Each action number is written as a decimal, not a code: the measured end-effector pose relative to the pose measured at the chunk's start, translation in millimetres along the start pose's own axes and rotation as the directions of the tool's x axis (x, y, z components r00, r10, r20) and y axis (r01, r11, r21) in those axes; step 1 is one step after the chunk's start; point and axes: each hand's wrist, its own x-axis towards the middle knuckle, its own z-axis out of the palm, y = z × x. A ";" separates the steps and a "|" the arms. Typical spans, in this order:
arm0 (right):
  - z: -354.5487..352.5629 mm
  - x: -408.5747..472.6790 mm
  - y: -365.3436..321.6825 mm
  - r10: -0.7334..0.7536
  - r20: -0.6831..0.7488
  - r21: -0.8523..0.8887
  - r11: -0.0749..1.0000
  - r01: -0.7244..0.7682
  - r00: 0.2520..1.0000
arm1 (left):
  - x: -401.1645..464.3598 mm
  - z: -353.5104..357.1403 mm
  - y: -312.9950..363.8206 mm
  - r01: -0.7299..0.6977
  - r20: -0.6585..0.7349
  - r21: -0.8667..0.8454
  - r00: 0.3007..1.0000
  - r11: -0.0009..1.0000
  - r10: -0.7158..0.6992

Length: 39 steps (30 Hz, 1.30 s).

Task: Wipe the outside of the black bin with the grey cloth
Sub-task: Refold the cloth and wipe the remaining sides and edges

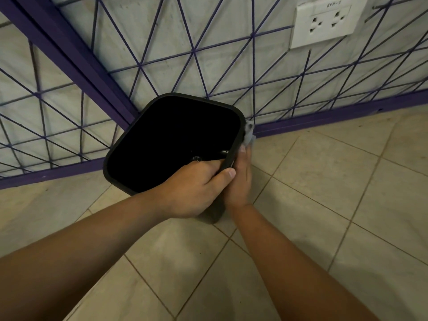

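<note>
Both forearms reach to the black bin (129, 154) on the floor: left hand (194, 188) grips its near rim, right hand (240, 181) presses the grey cloth (249, 133) flat against its right outer wall.

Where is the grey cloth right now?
The grey cloth is pressed against the black bin's right outer side, under the right hand, near the purple baseboard.
</note>
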 end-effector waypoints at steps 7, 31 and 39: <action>-20.7 11.2 54.6 0.314 -0.027 -0.042 0.948 -0.315 0.949 | -2.5 -1.8 4.6 -0.009 -0.035 0.027 0.999 1.000 0.010; -38.3 -55.7 15.7 0.531 -0.174 -0.096 0.829 -0.551 0.829 | 13.9 -5.1 18.0 0.149 -0.190 0.059 0.973 0.987 -0.135; -25.5 -35.0 35.2 0.583 -0.008 -0.218 0.792 -0.571 0.812 | 13.2 6.9 17.6 0.142 -0.231 0.317 0.970 0.938 -0.069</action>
